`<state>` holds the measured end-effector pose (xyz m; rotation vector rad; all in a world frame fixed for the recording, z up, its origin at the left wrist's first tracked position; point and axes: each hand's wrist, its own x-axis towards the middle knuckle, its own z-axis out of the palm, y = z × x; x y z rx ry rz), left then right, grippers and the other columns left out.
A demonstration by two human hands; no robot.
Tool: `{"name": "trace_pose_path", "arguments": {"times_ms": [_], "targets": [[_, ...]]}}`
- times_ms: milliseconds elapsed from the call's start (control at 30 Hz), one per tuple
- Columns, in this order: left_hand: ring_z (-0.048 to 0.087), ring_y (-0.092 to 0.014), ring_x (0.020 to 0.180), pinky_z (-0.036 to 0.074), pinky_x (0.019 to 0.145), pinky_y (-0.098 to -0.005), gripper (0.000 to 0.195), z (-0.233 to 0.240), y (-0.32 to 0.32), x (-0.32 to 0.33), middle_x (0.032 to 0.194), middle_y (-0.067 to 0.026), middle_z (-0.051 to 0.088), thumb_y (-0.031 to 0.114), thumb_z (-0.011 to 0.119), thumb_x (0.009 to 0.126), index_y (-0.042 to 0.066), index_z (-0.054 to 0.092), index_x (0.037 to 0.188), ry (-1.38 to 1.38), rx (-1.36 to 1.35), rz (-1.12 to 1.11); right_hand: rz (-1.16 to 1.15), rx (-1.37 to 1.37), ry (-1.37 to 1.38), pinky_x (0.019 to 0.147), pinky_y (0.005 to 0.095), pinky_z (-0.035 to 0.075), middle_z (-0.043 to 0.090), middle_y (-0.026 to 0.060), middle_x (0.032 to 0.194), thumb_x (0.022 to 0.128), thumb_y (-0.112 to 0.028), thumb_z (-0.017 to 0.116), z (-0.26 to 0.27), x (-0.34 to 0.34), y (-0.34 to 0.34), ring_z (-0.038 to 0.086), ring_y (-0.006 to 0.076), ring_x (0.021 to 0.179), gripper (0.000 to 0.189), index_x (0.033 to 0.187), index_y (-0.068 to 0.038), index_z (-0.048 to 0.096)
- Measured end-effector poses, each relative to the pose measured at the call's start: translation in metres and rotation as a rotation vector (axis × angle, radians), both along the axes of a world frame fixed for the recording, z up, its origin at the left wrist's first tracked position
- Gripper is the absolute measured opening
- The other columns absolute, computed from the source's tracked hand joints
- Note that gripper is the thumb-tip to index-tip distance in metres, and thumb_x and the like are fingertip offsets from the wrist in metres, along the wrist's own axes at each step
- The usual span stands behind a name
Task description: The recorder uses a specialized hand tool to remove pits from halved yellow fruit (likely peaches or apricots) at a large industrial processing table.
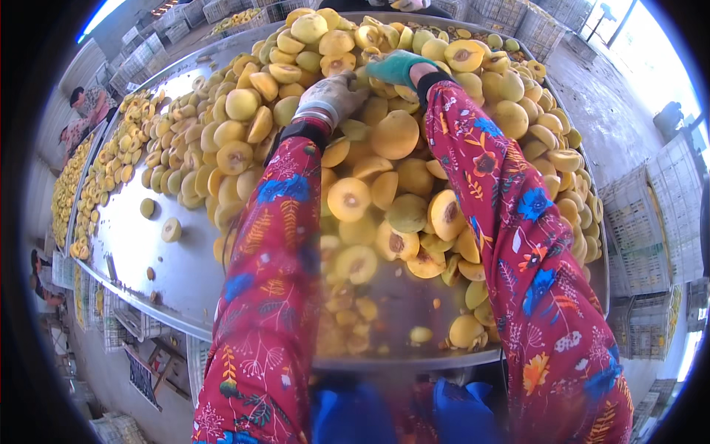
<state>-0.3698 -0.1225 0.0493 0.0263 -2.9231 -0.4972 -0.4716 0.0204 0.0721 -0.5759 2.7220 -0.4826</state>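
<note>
A large heap of halved yellow peaches [395, 134] lies before me on a metal table [188, 299]. Some halves show the cut face, such as a peach half with a brown centre [397, 242]. My left hand [334, 99], in a pale grey glove, reaches into the far part of the heap, its fingers bent among the fruit. Close beside it on the right, my right hand [395, 70] in a green glove reaches into the same spot. Fingertips of both hands are partly hidden, so whether either grips a peach is unclear.
The table has a raised metal rim [410, 363] close to my body. Loose peach halves [171, 229] lie at left. Plastic crates [635, 233] stand at right, and a stool [158, 366] at lower left. A person's gloved hand [409, 5] shows beyond the table; other people [91, 105] are at far left.
</note>
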Motion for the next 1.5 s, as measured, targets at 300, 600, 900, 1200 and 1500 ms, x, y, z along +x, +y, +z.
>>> {"name": "trace_pose_path", "arguments": {"times_ms": [300, 600, 900, 1200, 1500], "targets": [[0.053, -0.031, 0.115, 0.040, 0.097, -0.0382, 0.056, 0.003, 0.016, 0.096, 0.124, -0.0227, 0.053, 0.035, 0.053, 0.082, 0.006, 0.044, 0.130, -0.237, 0.016, -0.021, -0.103, -0.080, 0.494, 0.091, 0.0421, 0.042, 0.061, 0.0190, 0.109, 0.080, -0.050, 0.051, -0.028, 0.165, 0.002, 0.056, 0.0337, 0.105, 0.051, 0.106, -0.007, 0.061], [0.061, -0.022, 0.084, 0.055, 0.074, -0.0380, 0.030, 0.049, -0.007, 0.256, 0.097, -0.0078, 0.059, 0.018, 0.056, 0.086, 0.001, 0.056, 0.111, 0.173, 1.828, -0.227, -0.127, -0.861, -0.528, 0.040, 0.0244, 0.035, 0.054, 0.0000, 0.059, 0.087, -0.029, 0.061, 0.056, 0.392, 0.088, 0.048, 0.0090, 0.046, 0.024, 0.082, -0.005, 0.059], [0.064, -0.029, 0.085, 0.056, 0.071, -0.0356, 0.037, -0.018, 0.101, 0.407, 0.097, -0.0157, 0.062, 0.022, 0.052, 0.090, -0.002, 0.051, 0.118, -0.295, 2.033, -0.255, -0.509, -1.582, -1.309, 0.044, 0.0260, 0.043, 0.054, 0.0015, 0.063, 0.095, -0.032, 0.049, -0.055, 0.535, 0.148, 0.050, 0.0132, 0.048, 0.022, 0.097, -0.011, 0.055], [0.053, -0.006, 0.077, 0.044, 0.068, -0.0200, 0.024, -0.051, 0.121, 0.440, 0.092, -0.0011, 0.061, 0.013, 0.064, 0.084, -0.002, 0.063, 0.104, -0.165, 1.366, -0.117, -0.384, -1.338, -0.938, 0.035, 0.0204, 0.032, 0.050, -0.0006, 0.055, 0.095, -0.039, 0.047, -0.038, 0.555, 0.171, 0.043, 0.0084, 0.038, 0.028, 0.095, -0.012, 0.053], [0.060, -0.020, 0.091, 0.054, 0.076, -0.0324, 0.034, -0.075, 0.109, 0.423, 0.103, -0.0119, 0.060, 0.010, 0.060, 0.085, -0.001, 0.053, 0.116, -0.011, 1.258, -0.221, -0.402, -1.299, -0.507, 0.035, 0.0213, 0.035, 0.047, 0.0003, 0.055, 0.095, -0.034, 0.048, -0.055, 0.539, 0.164, 0.044, 0.0093, 0.037, 0.026, 0.094, -0.008, 0.051]]}}
